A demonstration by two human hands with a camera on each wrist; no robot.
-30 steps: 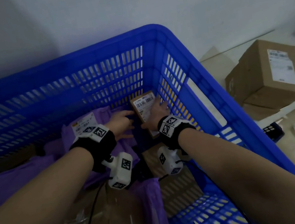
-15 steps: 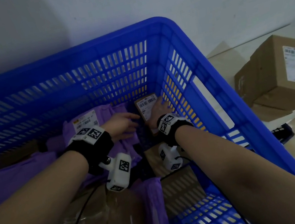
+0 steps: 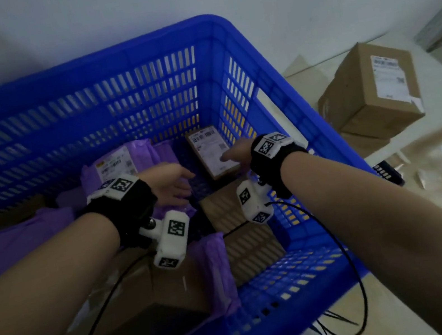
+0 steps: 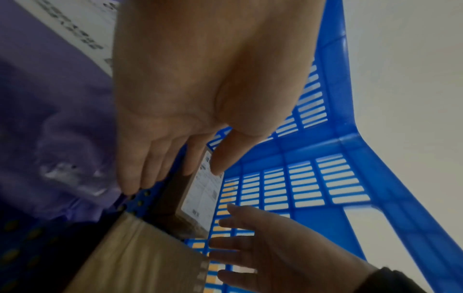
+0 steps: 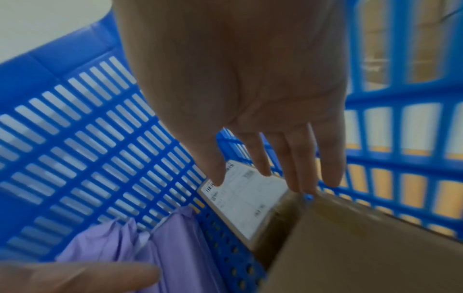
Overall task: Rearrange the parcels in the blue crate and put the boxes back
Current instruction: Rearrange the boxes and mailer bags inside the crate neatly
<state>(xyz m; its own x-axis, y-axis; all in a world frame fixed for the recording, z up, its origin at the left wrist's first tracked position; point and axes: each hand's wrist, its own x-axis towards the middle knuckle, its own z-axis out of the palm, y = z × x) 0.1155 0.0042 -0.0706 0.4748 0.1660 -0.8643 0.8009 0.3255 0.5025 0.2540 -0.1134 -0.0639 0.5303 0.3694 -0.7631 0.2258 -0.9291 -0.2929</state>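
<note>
A small brown box (image 3: 210, 151) with a white shipping label lies flat in the far right corner of the blue crate (image 3: 287, 114). My right hand (image 3: 233, 154) hovers just above its near end, fingers straight and empty. My left hand (image 3: 180, 185) is open too, over the edge of a purple parcel (image 3: 116, 165) to the left of the box. In the left wrist view my left hand (image 4: 175, 168) is spread above the small box (image 4: 200, 196). In the right wrist view my right hand (image 5: 275, 170) hangs over the box's label (image 5: 245, 200), not touching it.
A flat cardboard box (image 3: 241, 222) lies just in front of the small one, and a larger box (image 3: 158, 290) fills the near left. More purple parcels (image 3: 21, 246) lie on the left. Outside, a big cardboard box (image 3: 372, 93) stands on the floor to the right.
Both hands were on the small box in the corner. They have let go and drawn back a little, and the box now lies flat on the crate floor.
</note>
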